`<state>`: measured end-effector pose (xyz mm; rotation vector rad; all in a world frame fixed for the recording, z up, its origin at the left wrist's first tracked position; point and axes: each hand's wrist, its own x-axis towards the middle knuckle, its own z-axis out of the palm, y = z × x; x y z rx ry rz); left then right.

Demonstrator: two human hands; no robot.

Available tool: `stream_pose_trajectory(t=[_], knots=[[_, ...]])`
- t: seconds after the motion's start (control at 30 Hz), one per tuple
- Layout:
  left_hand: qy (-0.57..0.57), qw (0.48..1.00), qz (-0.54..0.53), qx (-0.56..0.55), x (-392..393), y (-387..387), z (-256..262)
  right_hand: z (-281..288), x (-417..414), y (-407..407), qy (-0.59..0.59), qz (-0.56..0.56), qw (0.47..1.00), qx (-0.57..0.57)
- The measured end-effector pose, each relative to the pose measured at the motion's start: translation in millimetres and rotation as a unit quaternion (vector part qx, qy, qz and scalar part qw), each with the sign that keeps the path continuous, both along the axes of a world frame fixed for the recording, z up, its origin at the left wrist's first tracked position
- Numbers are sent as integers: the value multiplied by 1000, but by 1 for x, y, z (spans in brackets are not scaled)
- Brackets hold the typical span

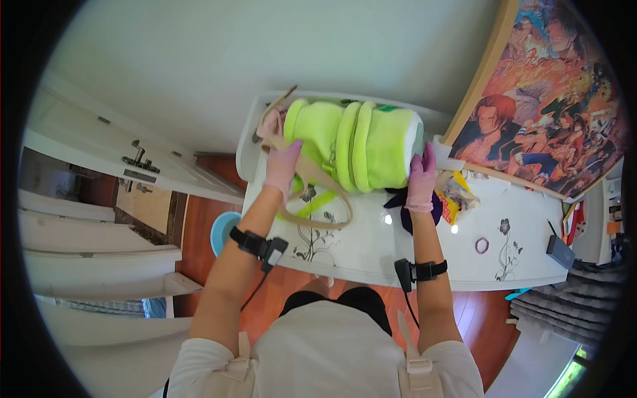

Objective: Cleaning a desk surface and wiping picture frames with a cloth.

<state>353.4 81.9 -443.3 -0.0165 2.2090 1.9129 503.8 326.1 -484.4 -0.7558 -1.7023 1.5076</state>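
Note:
A lime-green plush bag with a zipper lies on its side across the white table with a flower print. At the bag's left end is my left hand in a pink glove, on the bag and its beige webbing strap, which loops down over the tabletop. My right hand, gloved too, holds the bag's pale right end; its fingertips are partly hidden behind the edge. Dark purple fabric sits under my right wrist. Beside it is a yellow and red plastic wrapper.
A framed picture leans at the right. Further along the table are a purple ring-shaped band and a dark grey box. A light blue bucket stands on the floor at left, near a white door with a metal handle.

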Motion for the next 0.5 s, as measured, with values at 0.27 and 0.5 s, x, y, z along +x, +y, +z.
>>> stream_pose_trajectory(t=[0.27,0.5], knots=[[101,952,-132,-257,-33,13,84,-35,-26,10,-99,25,995,17],[134,979,-149,-38,-17,5,183,-36,-21,12,-120,23,992,17]])
